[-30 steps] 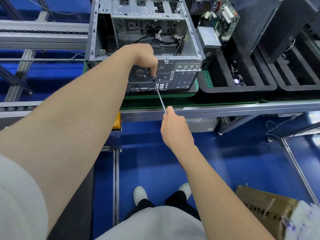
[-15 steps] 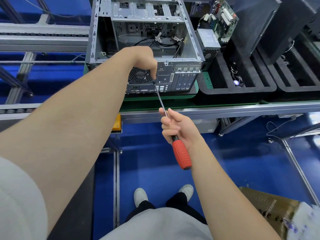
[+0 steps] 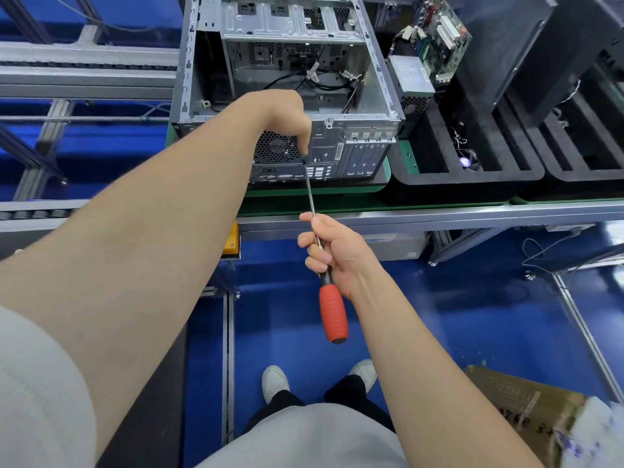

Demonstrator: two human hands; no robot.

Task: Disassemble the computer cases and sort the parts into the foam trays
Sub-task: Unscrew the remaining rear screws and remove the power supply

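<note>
Computer case (image 3: 287, 79) sits open side up on a green pallet (image 3: 385, 173) at the conveyor's edge, rear panel facing us. It is bare grey steel, with a round fan grille on the left, a port cluster beneath, four slot covers on the right, and loose black cables in a mostly stripped shell.

Left hand (image 3: 287, 113) reaches over the rear rim, fingers curled down and pinching the far end of the screwdriver (image 3: 332, 312) against the panel beside the fan grille. Right hand (image 3: 337, 251) is wrapped round the shaft where it meets the black collar, and the red handle sticks out below the palm.

Just to the right, a black foam tray (image 3: 472, 177) holds a power supply (image 3: 410, 76) and a motherboard (image 3: 439, 38), both standing on edge.

The screwdriver's tip is buried under the left fingertips, so whether it meets a screw can't be made out. The case's far end is cut off by the top edge. A small glinting part low in the tray is too tiny to identify.
</note>
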